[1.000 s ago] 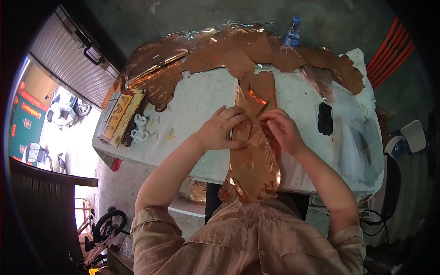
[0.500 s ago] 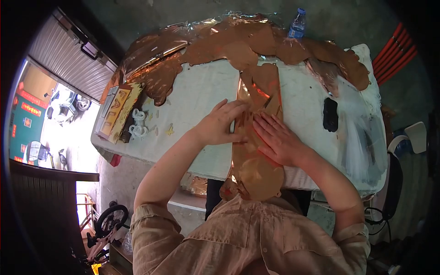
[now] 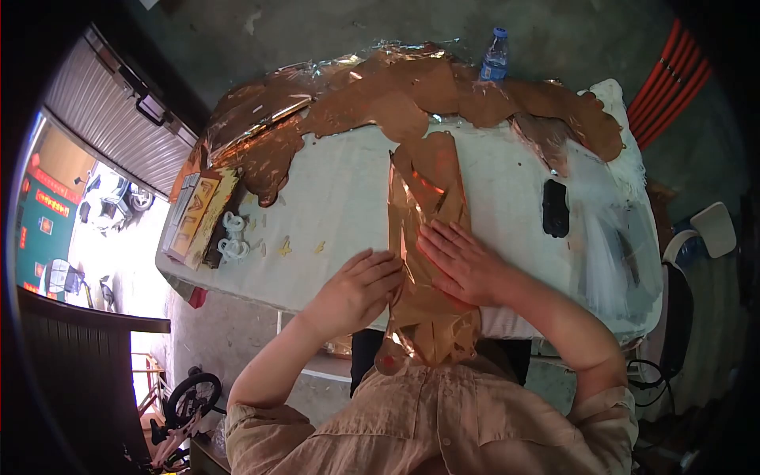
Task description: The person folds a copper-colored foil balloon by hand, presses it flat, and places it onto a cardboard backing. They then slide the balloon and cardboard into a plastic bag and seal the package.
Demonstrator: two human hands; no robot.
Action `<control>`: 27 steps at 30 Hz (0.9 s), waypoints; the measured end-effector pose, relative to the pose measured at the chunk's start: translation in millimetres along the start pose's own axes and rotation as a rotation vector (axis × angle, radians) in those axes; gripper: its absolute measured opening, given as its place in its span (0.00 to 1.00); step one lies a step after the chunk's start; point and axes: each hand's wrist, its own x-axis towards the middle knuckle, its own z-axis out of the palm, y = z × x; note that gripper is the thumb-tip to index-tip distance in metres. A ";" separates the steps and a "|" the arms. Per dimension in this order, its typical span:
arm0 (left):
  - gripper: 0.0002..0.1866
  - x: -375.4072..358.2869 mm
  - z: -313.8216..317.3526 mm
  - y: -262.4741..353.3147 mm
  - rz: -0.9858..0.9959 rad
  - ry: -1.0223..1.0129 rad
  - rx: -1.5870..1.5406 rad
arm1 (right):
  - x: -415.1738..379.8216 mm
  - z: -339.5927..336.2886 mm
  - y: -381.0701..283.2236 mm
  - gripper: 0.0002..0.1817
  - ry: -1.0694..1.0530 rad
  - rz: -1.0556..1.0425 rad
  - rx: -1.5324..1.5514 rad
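Note:
A long, flat copper-coloured foil balloon [image 3: 431,178] stretches down the middle of the table and past its front edge to my shirt. Creases and folded layers run along it. My right hand [image 3: 463,265] lies flat on its right half, fingers extended and pressed against the foil. My left hand [image 3: 362,286] rests at the balloon's left edge, with its fingers close together and their tips touching the foil. The thumb of that hand is mostly hidden.
More flat copper foil balloons [image 3: 332,103] cover the table's far side. A water bottle [image 3: 495,55] stands behind them. Packets [image 3: 194,214], white ring-shaped coils [image 3: 233,237] and small yellow pieces lie left. A black object [image 3: 556,208] and clear plastic sheets [image 3: 617,261] lie right.
My left hand has moved nearer my body, from above the foil to its left edge. The balloon's near end looks narrower and more creased. My right hand still presses on it.

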 end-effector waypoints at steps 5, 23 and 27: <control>0.22 -21.1 -3.8 27.8 -0.017 -0.026 -0.034 | -19.6 -7.6 -22.9 0.36 -0.055 -0.033 0.057; 0.17 -3.6 14.0 9.4 0.276 0.084 0.175 | -27.3 -4.6 -26.2 0.36 -0.045 -0.023 0.101; 0.16 -5.2 16.7 6.2 0.263 0.084 0.141 | -39.7 -19.7 1.2 0.32 0.181 0.078 0.535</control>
